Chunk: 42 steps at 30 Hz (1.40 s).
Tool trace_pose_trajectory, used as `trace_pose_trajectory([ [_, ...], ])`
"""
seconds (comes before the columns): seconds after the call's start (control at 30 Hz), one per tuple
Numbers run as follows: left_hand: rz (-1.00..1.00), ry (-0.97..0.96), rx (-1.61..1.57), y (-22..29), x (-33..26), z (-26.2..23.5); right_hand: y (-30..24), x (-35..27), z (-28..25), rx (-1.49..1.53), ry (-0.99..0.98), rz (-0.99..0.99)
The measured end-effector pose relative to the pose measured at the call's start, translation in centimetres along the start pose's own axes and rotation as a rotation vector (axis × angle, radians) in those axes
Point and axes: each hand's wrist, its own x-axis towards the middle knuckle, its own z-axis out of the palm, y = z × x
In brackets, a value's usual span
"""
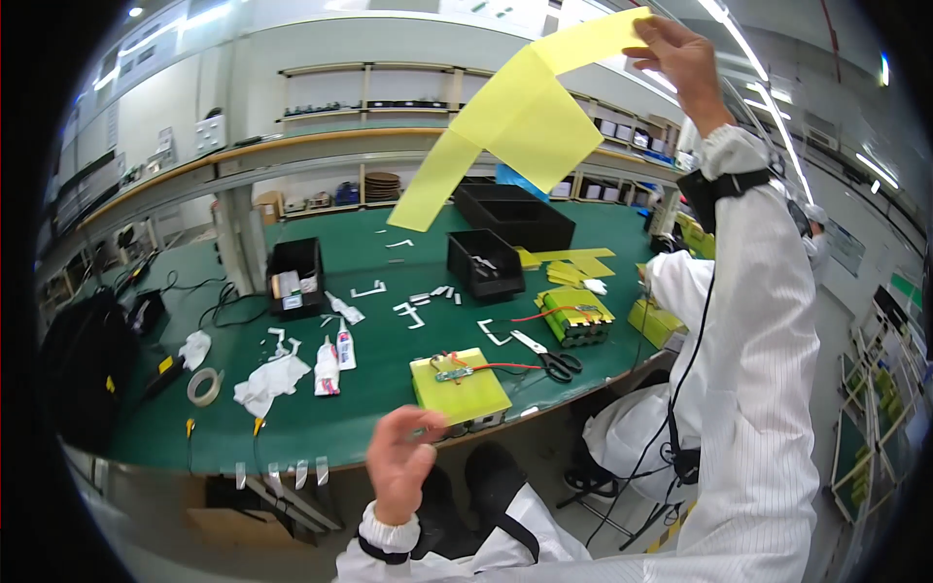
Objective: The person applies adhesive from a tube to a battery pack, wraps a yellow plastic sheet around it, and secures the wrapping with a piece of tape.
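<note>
High at the upper right, my right hand (683, 66) pinches one end of a yellow cut-out sheet (530, 107) with folded flaps. The sheet hangs in the air above the bench. Low in the middle, my left hand (400, 462) is held with thumb and fingers apart and nothing in it, its fingertips slightly blurred. Close by, at the bench's front edge, lies a battery pack (457, 389) with a yellow top, a small green circuit board (454, 374) and a red wire. Whether my left fingertips touch the pack, I cannot tell.
Scissors (549, 358) and a second battery pack (575, 316) lie on the green bench (374, 413). Black bins (486, 267), glue tubes (328, 369), a tape roll (204, 387) and crumpled tissue (272, 384) stand about. A co-worker's white sleeve (680, 282) is at the right.
</note>
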Motion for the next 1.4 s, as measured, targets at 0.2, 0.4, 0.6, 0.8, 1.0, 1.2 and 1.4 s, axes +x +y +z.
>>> trace_pose_trajectory([
  [0.2, -0.225, -0.326, -0.571, 7.9, 5.9, 7.5, -7.9, -7.3, -1.8, 0.35, -0.098, -0.111],
  [0.4, -0.16, -0.144, -0.95, 10.1, 5.0, 6.3, -9.8, -23.9, -5.7, 0.3, -0.146, -0.482],
  [0.6, -0.145, -0.123, -0.758, 8.4, 3.4, 7.9, -8.6, -35.5, -8.0, 0.192, -0.065, -0.101],
  [0.8, -0.191, -0.103, -0.926, 5.0, 1.7, 7.3, -11.0, -41.2, -10.1, 0.179, -0.084, -0.03],
  [1.0, -0.269, -0.13, -0.936, 2.8, 1.7, 9.0, -9.6, -46.1, -14.6, 0.857, -0.414, 0.03],
  [1.2, -0.243, -0.388, -0.932, 1.4, 2.5, 8.0, -12.3, -48.2, -10.5, 0.869, -0.122, 1.033],
  [1.4, -0.229, -0.433, -0.824, 0.4, 2.6, 6.1, -9.5, -47.6, -6.5, 0.91, -0.299, 1.005],
])
